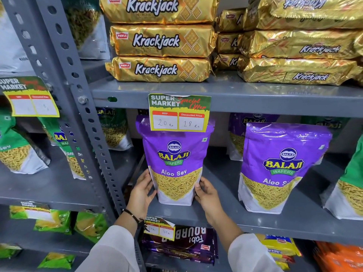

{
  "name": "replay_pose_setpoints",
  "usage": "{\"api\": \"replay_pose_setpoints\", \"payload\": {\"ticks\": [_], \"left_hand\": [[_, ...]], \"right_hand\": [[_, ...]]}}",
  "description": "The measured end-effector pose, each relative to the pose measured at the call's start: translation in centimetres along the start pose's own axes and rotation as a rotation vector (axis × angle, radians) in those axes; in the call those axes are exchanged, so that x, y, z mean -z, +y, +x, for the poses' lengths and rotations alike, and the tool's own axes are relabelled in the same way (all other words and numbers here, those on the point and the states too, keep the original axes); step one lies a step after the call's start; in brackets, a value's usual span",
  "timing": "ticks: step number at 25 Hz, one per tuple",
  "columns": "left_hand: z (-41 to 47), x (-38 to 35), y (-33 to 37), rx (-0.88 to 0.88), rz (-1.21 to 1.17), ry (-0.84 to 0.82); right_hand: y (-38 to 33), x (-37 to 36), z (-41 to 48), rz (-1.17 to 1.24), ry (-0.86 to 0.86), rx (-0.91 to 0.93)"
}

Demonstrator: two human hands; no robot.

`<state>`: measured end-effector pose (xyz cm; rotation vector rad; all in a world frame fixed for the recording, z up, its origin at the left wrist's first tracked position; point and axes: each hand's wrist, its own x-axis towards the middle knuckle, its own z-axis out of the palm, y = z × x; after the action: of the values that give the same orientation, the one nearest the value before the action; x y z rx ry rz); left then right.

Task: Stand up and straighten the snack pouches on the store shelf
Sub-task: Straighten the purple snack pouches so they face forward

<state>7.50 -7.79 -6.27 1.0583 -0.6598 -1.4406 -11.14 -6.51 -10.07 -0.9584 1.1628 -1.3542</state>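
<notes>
Single head view, close, facing forward and slightly down at grey shelf (225, 95).

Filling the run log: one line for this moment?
step: straightening | object: purple Aloo Sev pouch, upright | left hand: on its left edge | right hand: on its right edge

Purple pouch (175, 154), apparently gold biscuit packs (160, 40)

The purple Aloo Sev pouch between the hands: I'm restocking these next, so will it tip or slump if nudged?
The purple Aloo Sev pouch probably tips easily: tall, with a narrow base. Its glossy film looks slippery, and the left hand and right hand steady it low.
</notes>
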Motion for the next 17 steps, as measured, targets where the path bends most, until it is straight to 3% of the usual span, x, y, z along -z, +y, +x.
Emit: {"api": "replay_pose_setpoints", "payload": {"ticks": [3,4,6,9,12,17], "left_hand": [[-1.7,-0.8,-1.1,-0.354,0.104,0.329],[-2.7,-1.8,-1.7,-0.463,0.158,0.329],[-4.9,-5.1,-3.3,-0.536,0.237,0.122],[-6.4,-10.7,-6.1,-0.281,0.246,-0.245],[-6.1,-14.3,-8.6,0.002,0.219,-0.407],[-5.8,-18.3,-10.5,0.177,0.206,-0.465]], "right_hand": [[-0.7,1.1,-0.7,-0.01,0.179,0.077],[-1.5,2.0,-1.4,0.023,0.234,0.119],[-3.4,4.8,-3.1,0.077,0.322,0.218],[-6.2,11.4,-5.9,0.108,0.561,0.353],[-7.2,18.7,-6.8,0.16,0.74,0.318],[-5.9,23.3,-6.2,0.095,0.442,0.056]]}}
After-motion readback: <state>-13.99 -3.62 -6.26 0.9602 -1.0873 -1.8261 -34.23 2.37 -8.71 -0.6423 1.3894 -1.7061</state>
